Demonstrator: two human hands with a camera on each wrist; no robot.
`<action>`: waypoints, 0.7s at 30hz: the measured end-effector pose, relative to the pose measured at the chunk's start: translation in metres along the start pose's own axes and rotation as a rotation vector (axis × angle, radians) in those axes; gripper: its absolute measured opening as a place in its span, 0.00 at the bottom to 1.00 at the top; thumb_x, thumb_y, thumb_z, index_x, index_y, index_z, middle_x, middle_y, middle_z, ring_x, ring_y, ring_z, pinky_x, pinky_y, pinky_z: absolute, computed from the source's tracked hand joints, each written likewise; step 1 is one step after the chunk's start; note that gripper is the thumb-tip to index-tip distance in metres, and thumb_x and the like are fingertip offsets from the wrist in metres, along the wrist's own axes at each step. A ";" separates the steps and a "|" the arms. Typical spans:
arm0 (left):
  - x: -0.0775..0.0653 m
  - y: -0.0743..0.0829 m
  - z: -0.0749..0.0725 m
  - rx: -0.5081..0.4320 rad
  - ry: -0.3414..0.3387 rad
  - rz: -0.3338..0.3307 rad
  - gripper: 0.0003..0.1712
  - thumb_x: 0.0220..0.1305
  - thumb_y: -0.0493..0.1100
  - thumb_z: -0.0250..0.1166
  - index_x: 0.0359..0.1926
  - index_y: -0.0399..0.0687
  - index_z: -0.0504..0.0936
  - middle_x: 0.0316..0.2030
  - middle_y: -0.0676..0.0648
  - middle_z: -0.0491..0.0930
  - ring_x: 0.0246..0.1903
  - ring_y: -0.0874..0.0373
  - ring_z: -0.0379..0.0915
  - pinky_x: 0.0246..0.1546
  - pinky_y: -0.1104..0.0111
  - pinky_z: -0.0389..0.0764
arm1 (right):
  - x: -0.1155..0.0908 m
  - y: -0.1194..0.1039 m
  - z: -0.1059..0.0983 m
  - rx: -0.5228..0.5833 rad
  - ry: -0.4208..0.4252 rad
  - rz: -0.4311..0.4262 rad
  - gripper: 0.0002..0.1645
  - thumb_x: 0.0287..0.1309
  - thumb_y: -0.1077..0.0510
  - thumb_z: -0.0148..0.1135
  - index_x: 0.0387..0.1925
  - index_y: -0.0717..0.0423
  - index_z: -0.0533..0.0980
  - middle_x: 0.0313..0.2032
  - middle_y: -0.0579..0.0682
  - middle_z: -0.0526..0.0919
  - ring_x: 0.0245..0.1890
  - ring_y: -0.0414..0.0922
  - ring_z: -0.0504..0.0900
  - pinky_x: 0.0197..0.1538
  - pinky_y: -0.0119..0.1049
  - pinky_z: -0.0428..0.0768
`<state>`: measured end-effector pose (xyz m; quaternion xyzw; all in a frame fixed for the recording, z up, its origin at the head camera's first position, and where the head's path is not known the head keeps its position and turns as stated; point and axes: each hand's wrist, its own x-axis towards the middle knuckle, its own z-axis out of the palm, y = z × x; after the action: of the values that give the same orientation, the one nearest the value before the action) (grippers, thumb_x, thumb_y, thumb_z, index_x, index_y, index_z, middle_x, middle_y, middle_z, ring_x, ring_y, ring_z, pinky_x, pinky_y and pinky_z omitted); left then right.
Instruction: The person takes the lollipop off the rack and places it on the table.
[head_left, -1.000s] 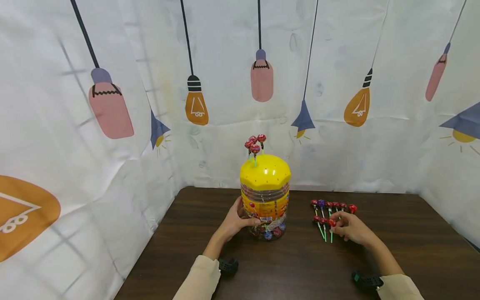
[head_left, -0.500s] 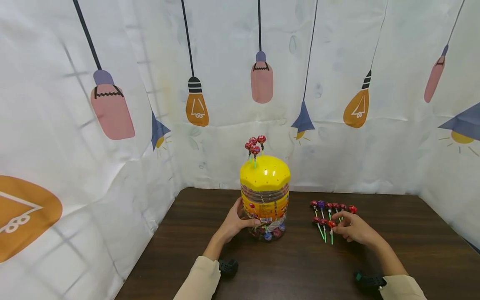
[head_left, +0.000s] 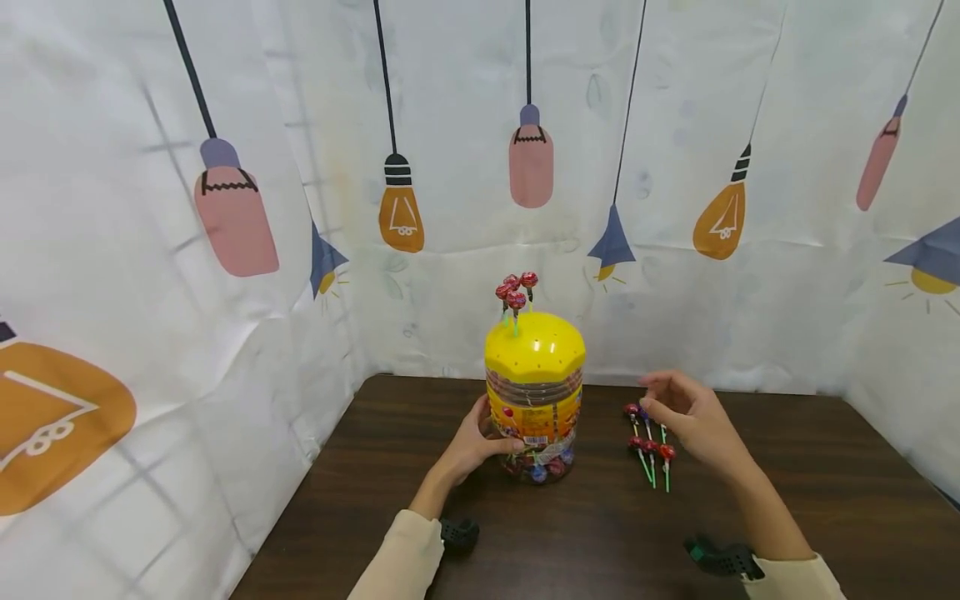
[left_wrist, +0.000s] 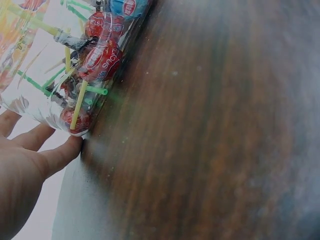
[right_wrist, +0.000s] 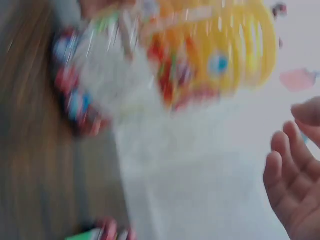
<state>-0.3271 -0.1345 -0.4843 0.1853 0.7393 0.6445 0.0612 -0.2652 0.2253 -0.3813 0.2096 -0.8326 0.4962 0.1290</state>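
Note:
A clear candy jar (head_left: 534,417) with a yellow lid (head_left: 536,346) stands upright on the table. Several red-wrapped lollipops (head_left: 516,298) stick up from the left of the lid. My left hand (head_left: 472,442) grips the jar's lower left side, its thumb across the front; the left wrist view shows the fingertips at the jar's base, with lollipops (left_wrist: 102,60) inside. My right hand (head_left: 697,421) is over the loose lollipops (head_left: 649,447), thumb and fingers apart. Nothing shows between them in the blurred right wrist view, where the hand (right_wrist: 297,175) is right of the jar. It hides part of the back row.
The dark wooden table (head_left: 570,542) extends around the jar and the loose lollipops. A white curtain (head_left: 450,292) printed with hanging lamps rises behind the table's back edge and along both sides.
My right hand has risen from beside the front row of lollipops toward the back row, its thumb and fingers spreading apart. My left hand and the jar stay in place.

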 end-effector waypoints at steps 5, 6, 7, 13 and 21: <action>0.001 0.000 0.000 0.001 -0.007 0.005 0.57 0.59 0.50 0.77 0.81 0.58 0.51 0.76 0.45 0.61 0.74 0.39 0.61 0.69 0.41 0.71 | 0.026 -0.040 0.025 0.052 0.089 -0.089 0.14 0.71 0.58 0.63 0.55 0.55 0.78 0.39 0.51 0.81 0.36 0.39 0.81 0.39 0.29 0.83; 0.002 0.000 0.000 0.000 -0.009 0.006 0.57 0.59 0.50 0.77 0.81 0.58 0.51 0.76 0.44 0.61 0.74 0.39 0.61 0.69 0.41 0.71 | 0.033 -0.047 0.028 0.064 0.101 -0.108 0.14 0.71 0.59 0.63 0.55 0.56 0.78 0.40 0.52 0.81 0.37 0.40 0.81 0.39 0.29 0.83; 0.002 0.000 0.000 0.000 -0.009 0.008 0.57 0.59 0.51 0.77 0.81 0.57 0.51 0.76 0.44 0.61 0.74 0.38 0.60 0.69 0.40 0.70 | 0.040 -0.054 0.032 0.077 0.110 -0.127 0.15 0.70 0.59 0.63 0.55 0.56 0.78 0.40 0.53 0.81 0.37 0.40 0.81 0.40 0.28 0.83; 0.001 0.001 0.000 0.011 -0.007 0.010 0.58 0.59 0.51 0.77 0.81 0.56 0.51 0.76 0.44 0.61 0.74 0.38 0.59 0.69 0.39 0.70 | 0.079 -0.086 0.049 0.126 0.098 -0.166 0.19 0.68 0.59 0.65 0.59 0.57 0.76 0.43 0.57 0.83 0.41 0.42 0.83 0.44 0.27 0.84; 0.001 0.000 0.000 -0.002 -0.011 0.000 0.56 0.60 0.49 0.76 0.81 0.58 0.51 0.76 0.45 0.61 0.74 0.39 0.60 0.70 0.41 0.70 | 0.117 -0.109 0.063 0.128 0.031 -0.161 0.24 0.66 0.59 0.67 0.62 0.55 0.74 0.48 0.57 0.82 0.48 0.50 0.84 0.52 0.36 0.85</action>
<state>-0.3281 -0.1344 -0.4839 0.1889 0.7384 0.6440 0.0654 -0.3164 0.0979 -0.2774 0.2761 -0.7776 0.5394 0.1678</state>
